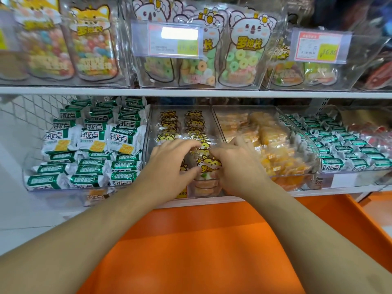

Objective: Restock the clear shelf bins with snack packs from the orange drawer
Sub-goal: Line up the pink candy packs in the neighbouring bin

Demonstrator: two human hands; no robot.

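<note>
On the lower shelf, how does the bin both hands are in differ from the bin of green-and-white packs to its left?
The middle bin holds small clear packs with a yellow cartoon animal; the left bin holds opaque green-and-white packs. The middle bin's packs stand in two rows; the left bin's are stacked in three columns. The left hand and right hand hold packs in the middle bin; nothing touches the left bin. Both are clear plastic, tilted forward.
</note>
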